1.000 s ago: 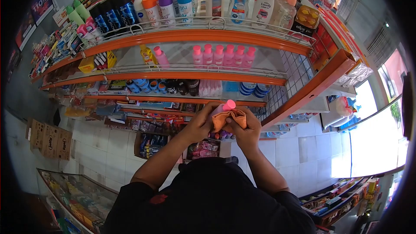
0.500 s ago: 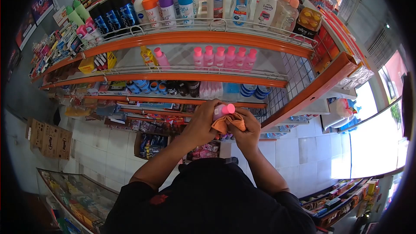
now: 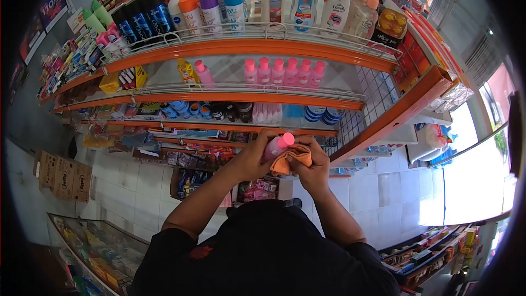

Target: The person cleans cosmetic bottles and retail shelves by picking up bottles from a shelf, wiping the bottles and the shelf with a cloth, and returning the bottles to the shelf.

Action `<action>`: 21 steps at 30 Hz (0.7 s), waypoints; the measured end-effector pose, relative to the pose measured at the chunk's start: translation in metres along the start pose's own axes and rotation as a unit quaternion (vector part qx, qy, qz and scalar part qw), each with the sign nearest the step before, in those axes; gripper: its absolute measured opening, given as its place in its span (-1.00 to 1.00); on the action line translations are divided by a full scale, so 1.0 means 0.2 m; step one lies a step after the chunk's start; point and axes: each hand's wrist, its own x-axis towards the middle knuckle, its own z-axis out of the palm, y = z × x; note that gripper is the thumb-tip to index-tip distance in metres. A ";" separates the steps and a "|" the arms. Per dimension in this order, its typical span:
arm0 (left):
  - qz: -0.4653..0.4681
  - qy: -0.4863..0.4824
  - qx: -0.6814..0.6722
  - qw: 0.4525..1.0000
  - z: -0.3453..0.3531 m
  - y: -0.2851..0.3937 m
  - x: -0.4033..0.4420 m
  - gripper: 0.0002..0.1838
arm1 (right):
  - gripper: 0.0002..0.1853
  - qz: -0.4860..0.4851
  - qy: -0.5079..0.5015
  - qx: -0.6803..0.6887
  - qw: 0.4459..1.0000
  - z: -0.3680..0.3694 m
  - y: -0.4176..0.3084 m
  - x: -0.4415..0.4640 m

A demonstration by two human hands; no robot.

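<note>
A pink bottle (image 3: 275, 147) with a brighter pink cap is held in my left hand (image 3: 253, 156), its fingers wrapped round the bottle's left side. My right hand (image 3: 313, 164) grips a folded orange cloth (image 3: 290, 159), which lies against the bottle's right side. Both hands are close together in front of the shelves. Beyond them, several similar pink bottles (image 3: 278, 72) stand in a row on the second shelf, and one more pink bottle (image 3: 204, 74) stands farther left beside a yellow bottle (image 3: 188, 71).
The top shelf's orange edge (image 3: 235, 47) carries a wire rail, with lotion and spray bottles behind it. An orange post (image 3: 392, 115) slants at the right. Open boxes (image 3: 192, 183) sit on the floor below, a brown carton (image 3: 64, 177) at far left, a glass case (image 3: 101, 246) at lower left.
The held bottle has tilted and shifted slightly left and down. The orange cloth has changed its folds beside it, and both hands have moved a little around them.
</note>
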 end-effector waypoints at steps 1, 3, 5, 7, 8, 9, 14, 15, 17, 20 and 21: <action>-0.003 0.008 0.013 1.000 0.01 0.01 0.00 -0.23 | -0.71 -0.030 0.003 -0.029 0.999 0.00 0.00 0.00; -0.007 0.013 0.067 0.998 0.01 0.06 0.00 -0.19 | -0.73 -0.090 0.006 -0.088 0.992 -0.01 0.00 0.01; -0.006 0.022 0.103 0.994 0.02 0.06 0.00 -0.18 | -0.72 -0.078 0.033 -0.111 0.990 0.01 -0.01 0.00; 0.001 0.036 0.120 0.992 0.04 0.05 0.00 -0.20 | -0.72 -0.071 0.053 -0.126 0.988 0.02 -0.01 -0.02; 0.004 0.032 0.122 0.992 0.04 0.05 0.01 -0.19 | -0.72 -0.071 0.059 -0.131 0.987 0.03 -0.02 -0.02; 0.007 0.028 0.123 0.992 0.04 0.06 0.02 -0.18 | -0.72 -0.070 0.067 -0.135 0.986 0.03 -0.02 -0.02; 0.002 0.012 0.079 0.997 0.03 0.05 0.01 -0.32 | -0.69 -0.086 0.068 -0.135 0.985 0.02 -0.01 -0.01; -0.002 0.011 0.065 0.998 0.02 0.05 0.01 -0.33 | -0.72 -0.087 0.068 -0.132 0.985 0.02 -0.02 -0.01; -0.005 0.010 0.045 0.999 0.00 0.04 0.00 -0.32 | -0.72 -0.090 0.055 -0.127 0.986 0.01 -0.01 -0.01; -0.006 0.005 0.030 1.000 -0.02 0.00 -0.03 -0.28 | -0.70 -0.092 0.041 -0.120 0.988 0.01 -0.01 -0.03; -0.008 0.001 0.026 1.000 -0.02 -0.01 -0.03 -0.24 | -0.70 -0.093 0.037 -0.118 0.988 0.02 -0.02 -0.03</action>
